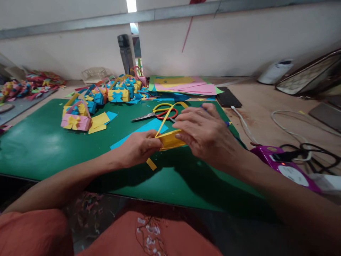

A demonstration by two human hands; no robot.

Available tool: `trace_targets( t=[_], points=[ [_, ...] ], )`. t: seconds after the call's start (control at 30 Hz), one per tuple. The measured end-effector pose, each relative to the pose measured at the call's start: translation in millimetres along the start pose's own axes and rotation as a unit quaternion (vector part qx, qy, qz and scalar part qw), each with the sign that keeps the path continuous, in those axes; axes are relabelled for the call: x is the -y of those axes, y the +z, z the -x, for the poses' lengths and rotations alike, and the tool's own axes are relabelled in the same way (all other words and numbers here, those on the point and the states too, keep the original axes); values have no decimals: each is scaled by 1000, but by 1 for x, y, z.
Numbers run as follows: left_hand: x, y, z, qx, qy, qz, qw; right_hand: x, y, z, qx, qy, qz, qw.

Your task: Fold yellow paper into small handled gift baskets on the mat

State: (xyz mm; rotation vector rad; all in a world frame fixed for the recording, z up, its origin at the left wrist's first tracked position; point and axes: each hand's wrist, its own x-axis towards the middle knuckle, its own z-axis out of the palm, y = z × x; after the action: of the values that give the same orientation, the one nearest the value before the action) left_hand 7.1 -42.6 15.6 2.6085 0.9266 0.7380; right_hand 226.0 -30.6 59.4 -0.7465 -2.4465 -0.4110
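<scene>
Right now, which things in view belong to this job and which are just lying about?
Likely the job's:
folded yellow paper piece
red-and-yellow-handled metal scissors
flat blue paper sheet

Likely lying about:
black rectangular phone
tall dark bottle

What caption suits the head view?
Left hand grips a yellow paper piece, right hand at its other end, scissors beyond.

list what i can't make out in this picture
Head view:
- Yellow paper: right end, behind the right hand.
- Yellow strip: far end, behind that hand.
- Label on the purple box: print too small, blurred.
- Bag: cut off by the right edge.
</scene>
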Motion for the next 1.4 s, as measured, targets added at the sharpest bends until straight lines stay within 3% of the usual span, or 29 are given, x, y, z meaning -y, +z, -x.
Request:
trace_targets(
  t=[0.1,0.23,0.37,0.6,0.8,1.0,1.2,1.4],
  points=[
    [1,-1,0,-33,3,32,999,0,8,-1,46,23,-39,998],
    [6,4,-1,-86,-14,102,991,-3,20,8,24,73,-59,995],
    [10,14,-4,-108,-48,163,980,-4,23,14,55,98,-96,989],
    [7,17,-7,-118,-120,227,959,-5,20,13,87,176,-110,974],
    [3,15,-7,-107,-150,248,951,-5,19,11,49,233,-181,954],
    [0,16,-7,-110,-213,276,931,-1,16,12,63,193,-156,967],
    [-2,16,-9,-135,-297,348,879,0,17,16,63,137,-111,982],
    [-7,19,-10,-159,-338,407,834,4,23,20,50,84,-36,995]
  ],
)
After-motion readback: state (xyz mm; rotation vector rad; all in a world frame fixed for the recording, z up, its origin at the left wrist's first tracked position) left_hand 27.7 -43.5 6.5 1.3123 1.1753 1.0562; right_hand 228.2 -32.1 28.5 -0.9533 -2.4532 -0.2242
